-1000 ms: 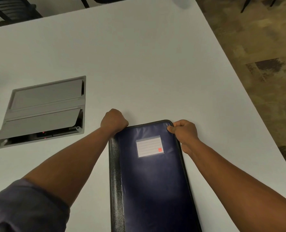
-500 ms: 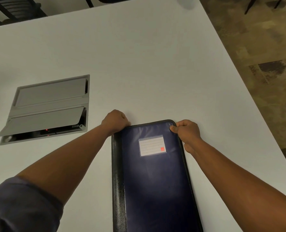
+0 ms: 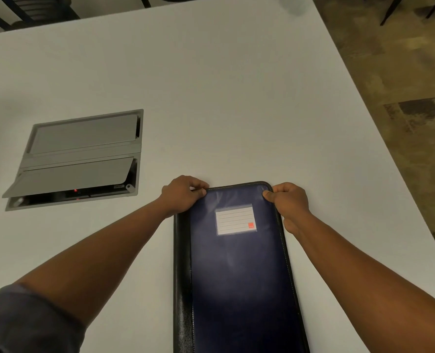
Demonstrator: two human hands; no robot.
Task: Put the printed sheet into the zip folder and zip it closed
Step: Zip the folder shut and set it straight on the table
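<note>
A dark blue zip folder [image 3: 239, 276] with a black spine and a white label [image 3: 235, 219] lies flat on the white table [image 3: 211, 85], its short end pointing away from me. My left hand [image 3: 183, 193] pinches the folder's far left corner between thumb and fingers. My right hand [image 3: 289, 201] grips the far right corner, thumb on top of the cover. The folder lies shut and flat. No printed sheet shows anywhere in view.
A grey metal cable box [image 3: 80, 156] is set into the table at the left, its near flap tilted open over sockets with a red light. The table's right edge runs diagonally beside carpeted floor [image 3: 402, 110]. Chair legs stand beyond the far edge.
My left hand has shifted slightly right along the folder's far edge, with its thumb and fingers now showing at the corner. The right hand stays at its corner.
</note>
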